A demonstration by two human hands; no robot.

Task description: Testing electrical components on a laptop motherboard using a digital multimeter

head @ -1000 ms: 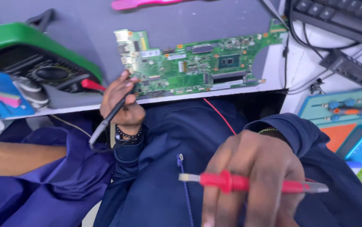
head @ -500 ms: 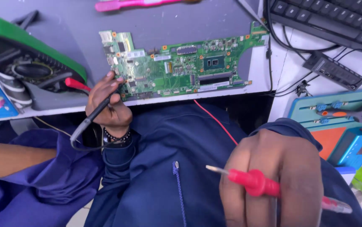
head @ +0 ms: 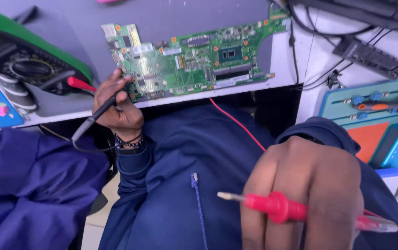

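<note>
The left hand (head: 118,109) gripped a black probe (head: 98,113) against the green circuit board (head: 189,58); the right hand (head: 303,194) clasped the red probe (head: 277,207), which probably needed placing on the board next.

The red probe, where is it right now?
In the head view, lower right: the right hand holds the red probe over the lap, tip pointing left, away from the green circuit board.

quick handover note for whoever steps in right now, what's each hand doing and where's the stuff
Left hand: holds the black probe, tip at the left edge of the green circuit board.
Right hand: holds the red probe over the lap, tip pointing left, away from the board.
Board lies flat on the grey desk; the green meter sits to its left.
Done: black probe placed. Left: red probe not yet on the board.
</note>
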